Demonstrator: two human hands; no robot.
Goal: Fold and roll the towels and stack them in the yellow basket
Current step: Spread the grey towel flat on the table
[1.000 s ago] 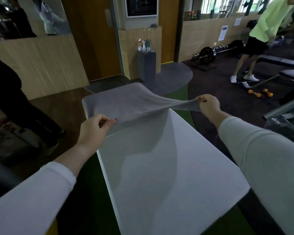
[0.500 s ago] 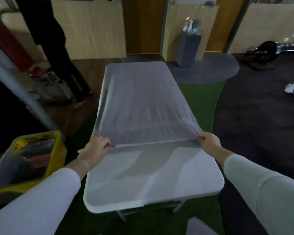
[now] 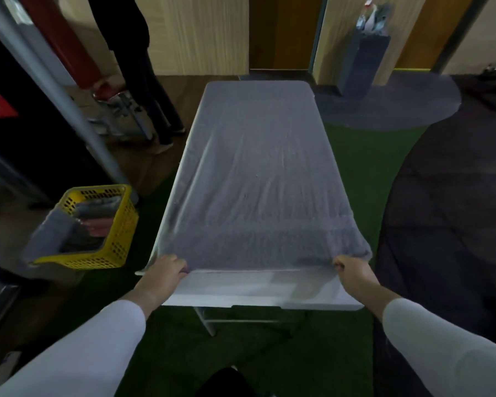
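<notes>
Spreading over almost the whole top of a white folding table (image 3: 258, 293), a large grey towel (image 3: 258, 179) was seen lying flat, its far edge reaching the far end of the table and its long sides draped a little over the table's left and right edges. Only a bare strip of tabletop was left uncovered at the near end. The near left corner of the towel was pinched by the left hand (image 3: 162, 272), whose fingers were curled closed over the cloth at the table's left edge. The near right corner was gripped in the same way by the right hand (image 3: 351, 269), closed into a loose fist with the fabric bunched above the knuckles. Both arms were covered by white sleeves (image 3: 80, 351).

A yellow basket (image 3: 109, 247) with perforated walls was set on the floor to the left of the table, near its front corner and apart from it. Several rolled or folded towels in grey and pinkish tones were held inside it, and one grey towel (image 3: 50, 234) was draped over its left rim. Green turf (image 3: 364, 164) was spread beneath the table. A person in dark clothes (image 3: 143, 90) was standing beyond the basket, near the table's far left corner, beside a wood-panelled wall.
</notes>
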